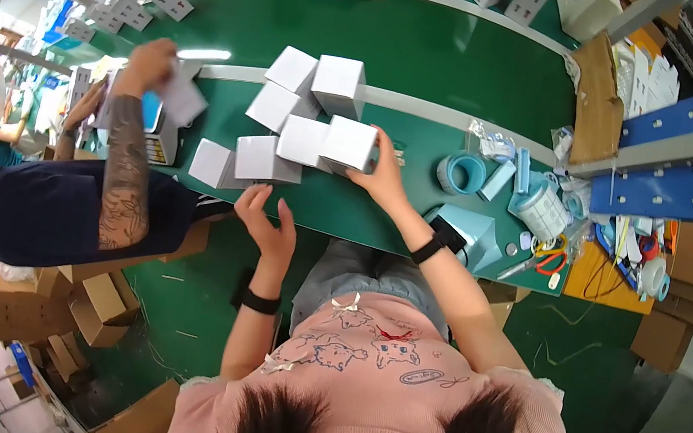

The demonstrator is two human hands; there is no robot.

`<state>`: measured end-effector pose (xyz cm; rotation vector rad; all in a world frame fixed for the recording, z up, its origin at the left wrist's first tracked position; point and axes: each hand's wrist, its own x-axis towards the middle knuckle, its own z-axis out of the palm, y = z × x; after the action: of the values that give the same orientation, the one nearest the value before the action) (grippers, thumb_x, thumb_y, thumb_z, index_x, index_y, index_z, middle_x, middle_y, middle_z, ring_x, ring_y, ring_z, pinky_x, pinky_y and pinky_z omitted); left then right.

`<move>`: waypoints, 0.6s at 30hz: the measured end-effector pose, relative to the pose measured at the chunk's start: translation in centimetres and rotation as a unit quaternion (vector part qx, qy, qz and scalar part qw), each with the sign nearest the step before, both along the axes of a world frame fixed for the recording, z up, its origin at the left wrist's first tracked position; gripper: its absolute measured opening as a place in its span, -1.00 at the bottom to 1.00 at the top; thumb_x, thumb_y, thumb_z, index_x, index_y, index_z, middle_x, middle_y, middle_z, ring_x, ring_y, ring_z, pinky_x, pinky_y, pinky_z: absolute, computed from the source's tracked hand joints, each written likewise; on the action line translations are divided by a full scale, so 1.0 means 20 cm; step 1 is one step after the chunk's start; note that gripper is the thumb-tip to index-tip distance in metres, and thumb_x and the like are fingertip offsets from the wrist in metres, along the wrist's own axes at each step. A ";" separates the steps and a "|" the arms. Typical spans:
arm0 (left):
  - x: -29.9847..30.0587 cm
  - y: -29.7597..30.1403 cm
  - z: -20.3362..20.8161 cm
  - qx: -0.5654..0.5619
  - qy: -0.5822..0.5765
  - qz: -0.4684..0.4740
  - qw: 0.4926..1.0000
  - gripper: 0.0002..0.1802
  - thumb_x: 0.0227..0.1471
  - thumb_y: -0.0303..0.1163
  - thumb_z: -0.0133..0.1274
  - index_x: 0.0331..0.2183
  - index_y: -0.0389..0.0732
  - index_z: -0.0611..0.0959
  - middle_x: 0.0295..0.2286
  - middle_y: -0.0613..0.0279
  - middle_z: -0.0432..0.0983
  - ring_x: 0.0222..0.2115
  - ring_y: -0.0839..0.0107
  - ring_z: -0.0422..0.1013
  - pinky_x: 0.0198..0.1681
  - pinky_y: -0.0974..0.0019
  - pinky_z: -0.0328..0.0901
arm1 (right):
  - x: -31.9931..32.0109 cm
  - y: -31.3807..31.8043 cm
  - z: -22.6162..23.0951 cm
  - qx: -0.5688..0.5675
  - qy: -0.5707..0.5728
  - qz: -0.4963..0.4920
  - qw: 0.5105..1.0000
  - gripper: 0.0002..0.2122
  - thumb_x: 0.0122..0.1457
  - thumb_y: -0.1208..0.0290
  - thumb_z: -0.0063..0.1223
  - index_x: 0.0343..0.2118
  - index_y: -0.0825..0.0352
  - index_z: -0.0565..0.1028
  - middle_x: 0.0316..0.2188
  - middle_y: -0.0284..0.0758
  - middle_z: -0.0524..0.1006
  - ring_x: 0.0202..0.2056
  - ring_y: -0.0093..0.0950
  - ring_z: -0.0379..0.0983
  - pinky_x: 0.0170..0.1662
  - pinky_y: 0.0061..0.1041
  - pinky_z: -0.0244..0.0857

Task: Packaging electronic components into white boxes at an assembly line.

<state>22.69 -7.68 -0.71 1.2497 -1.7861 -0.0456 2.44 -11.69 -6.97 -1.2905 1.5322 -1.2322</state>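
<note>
My right hand (pixel 385 174) grips a small white box (pixel 350 141) by its right side. That box sits at the right end of a cluster of similar plain white boxes (pixel 269 159) on the green table (pixel 429 153). Several of them lean against or overlap one another. My left hand (pixel 269 224) hovers at the table's near edge, just below the cluster, with its fingers apart and slightly curled and nothing in them. Nearest to it are the two front-left boxes.
To my left a co-worker (pixel 66 213) reaches over the table with a white piece in one hand. On the right lie blue tape rolls (pixel 462 173), a label roll (pixel 542 213) and scissors (pixel 551 254). A green conveyor belt (pixel 446 46) runs behind; cardboard boxes (pixel 6 303) stand on the floor.
</note>
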 end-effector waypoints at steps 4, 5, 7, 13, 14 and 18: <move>-0.01 0.16 -0.15 0.120 0.119 0.012 0.986 -0.64 -0.18 -0.67 -0.02 -0.22 -0.33 0.39 -0.21 0.06 0.26 -0.29 0.30 0.27 -0.25 0.38 0.20 | 0.14 -0.05 0.05 -0.001 -0.014 0.015 1.000 -0.14 -0.30 0.48 0.27 0.14 0.26 0.03 0.05 -0.17 0.17 0.08 -0.24 0.14 0.02 -0.32 0.20; -0.04 0.16 -0.17 0.125 0.119 0.001 0.985 -0.64 -0.18 -0.67 -0.02 -0.22 -0.33 0.39 -0.21 0.06 0.26 -0.29 0.30 0.27 -0.25 0.38 0.20 | 0.16 -0.08 0.04 0.003 -0.012 0.004 1.000 -0.14 -0.30 0.48 0.27 0.14 0.26 0.03 0.05 -0.17 0.17 0.08 -0.24 0.14 0.02 -0.32 0.20; -0.13 0.14 -0.21 0.161 0.109 -0.064 0.979 -0.66 -0.17 -0.66 -0.03 -0.23 -0.33 0.39 -0.21 0.06 0.26 -0.30 0.32 0.28 -0.25 0.39 0.21 | 0.19 -0.11 0.02 -0.077 -0.011 0.007 0.997 -0.10 -0.32 0.50 0.26 0.16 0.25 -0.01 0.11 -0.11 0.10 0.13 -0.16 0.06 0.10 -0.31 0.08; -0.46 0.12 -0.35 0.266 0.140 -0.190 0.935 -0.59 -0.20 -0.63 -0.01 -0.18 -0.34 0.38 -0.21 0.01 0.30 -0.22 0.13 0.29 -0.19 0.28 0.20 | 0.12 0.03 0.11 -0.078 0.030 -0.079 0.993 -0.21 -0.22 0.56 0.11 0.16 0.25 0.00 0.12 -0.09 0.08 0.14 -0.14 0.02 0.14 -0.32 0.01; -0.54 0.12 -0.34 0.257 0.130 -0.197 0.937 -0.55 -0.21 -0.62 0.01 -0.16 -0.36 0.37 -0.20 -0.01 0.30 -0.20 0.08 0.29 -0.15 0.25 0.20 | 0.08 0.11 0.16 -0.066 0.069 -0.122 0.988 -0.28 -0.18 0.59 0.05 0.14 0.26 0.05 0.11 -0.10 0.10 0.13 -0.16 0.05 0.13 -0.33 0.02; -0.70 0.11 -0.51 0.348 0.031 -0.353 0.868 -0.38 -0.27 -0.53 0.13 -0.06 -0.25 0.34 -0.14 -0.11 0.24 -0.12 -0.09 0.22 -0.09 0.11 0.18 | -0.20 0.56 0.42 -0.117 0.099 -0.130 0.980 -0.54 -0.17 0.65 -0.04 -0.09 0.30 0.35 -0.05 -0.18 0.25 -0.02 -0.15 0.16 0.02 -0.32 0.11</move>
<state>8.77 -5.44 -10.86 0.9437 -2.1593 -1.2243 -1.56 -0.53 1.45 -1.4327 1.7834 -1.5246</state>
